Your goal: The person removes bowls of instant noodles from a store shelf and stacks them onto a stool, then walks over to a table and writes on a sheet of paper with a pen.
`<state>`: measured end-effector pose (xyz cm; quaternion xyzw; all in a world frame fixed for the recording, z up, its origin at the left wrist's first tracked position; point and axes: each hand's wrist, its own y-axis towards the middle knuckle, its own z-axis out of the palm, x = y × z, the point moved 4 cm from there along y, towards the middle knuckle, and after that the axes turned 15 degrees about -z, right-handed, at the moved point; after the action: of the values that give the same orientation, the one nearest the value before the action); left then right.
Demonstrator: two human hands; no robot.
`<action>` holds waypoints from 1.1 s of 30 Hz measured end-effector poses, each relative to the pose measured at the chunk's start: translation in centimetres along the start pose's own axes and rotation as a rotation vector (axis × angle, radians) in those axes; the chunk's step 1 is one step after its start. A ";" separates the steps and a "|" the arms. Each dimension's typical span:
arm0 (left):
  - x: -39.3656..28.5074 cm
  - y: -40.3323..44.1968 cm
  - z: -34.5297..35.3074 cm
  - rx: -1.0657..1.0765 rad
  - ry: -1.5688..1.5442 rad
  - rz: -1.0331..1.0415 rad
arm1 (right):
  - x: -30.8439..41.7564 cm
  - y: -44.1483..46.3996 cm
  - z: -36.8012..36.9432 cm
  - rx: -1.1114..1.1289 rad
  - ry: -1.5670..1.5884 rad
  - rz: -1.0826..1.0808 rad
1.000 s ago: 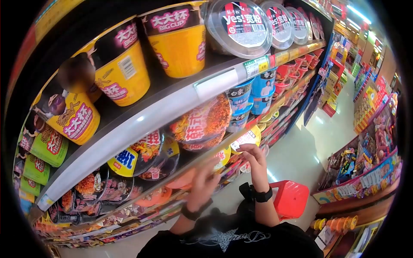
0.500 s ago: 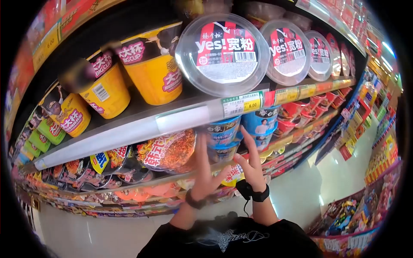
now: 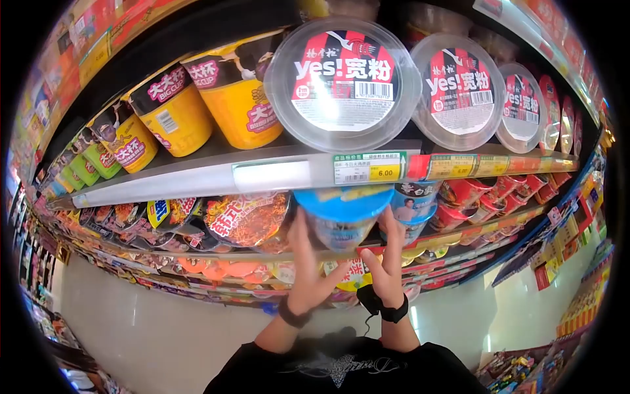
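Between my two hands, a blue instant noodle cup (image 3: 344, 220) tips toward me at the front of the lower shelf, its lid partly under the price rail. My left hand (image 3: 308, 266) grips the cup's left side, fingers pointing up along it. On the opposite side, the fingers of my right hand (image 3: 388, 259) press against the cup, thumb standing apart below. Just right of it stands a stack of blue noodle cups (image 3: 417, 207). A bowl of noodles with a red-and-white label (image 3: 246, 220) is left of my left hand.
Above, a white price rail (image 3: 275, 172) crosses in front of the hands. The upper shelf holds yellow big cups (image 3: 236, 98) and clear-lidded round tubs (image 3: 344, 85). Red noodle cups (image 3: 462, 190) line the lower shelf at right. A bin of packets (image 3: 518, 371) stands at lower right.
My hands have closed around a blue noodle cup, which has come forward and tipped out from the shelf. The view has shifted slightly.
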<state>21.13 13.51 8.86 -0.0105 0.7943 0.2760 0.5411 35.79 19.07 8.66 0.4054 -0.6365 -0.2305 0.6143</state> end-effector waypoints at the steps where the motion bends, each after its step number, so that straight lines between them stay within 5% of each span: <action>1: 0.1 -0.3 0.1 0.001 0.021 -0.016 | 0.2 -0.2 -0.2 -0.008 -0.031 0.002; 9: -0.3 -2.4 -0.1 0.100 -0.041 0.059 | 0.0 -5.0 -1.1 -0.251 0.270 0.157; 17: -0.8 -4.8 -1.9 0.427 -0.072 0.097 | 1.4 -11.5 -1.3 -0.711 0.084 0.166; 21: -0.2 -5.7 -2.8 0.627 -0.202 0.067 | 4.7 -13.0 0.0 -0.680 -0.073 0.049; 25: 0.0 -7.1 -3.0 0.765 -0.342 0.021 | 8.9 -14.2 2.2 -0.696 -0.181 0.168; 29: -0.6 -9.0 -2.9 1.014 -0.411 -0.110 | 10.4 -19.4 2.2 -0.955 -0.180 0.179; 30: -0.5 -9.3 -2.7 0.957 -0.296 0.126 | 11.2 -19.9 2.1 -0.942 -0.202 0.200; 33: -0.9 -11.2 -2.2 1.022 -0.354 0.074 | 13.9 -20.4 1.5 -0.937 -0.258 0.209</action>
<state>23.20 2.76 5.47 0.3286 0.7239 -0.1289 0.5927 40.20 -3.90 0.61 -0.0124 -0.5726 -0.4773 0.6665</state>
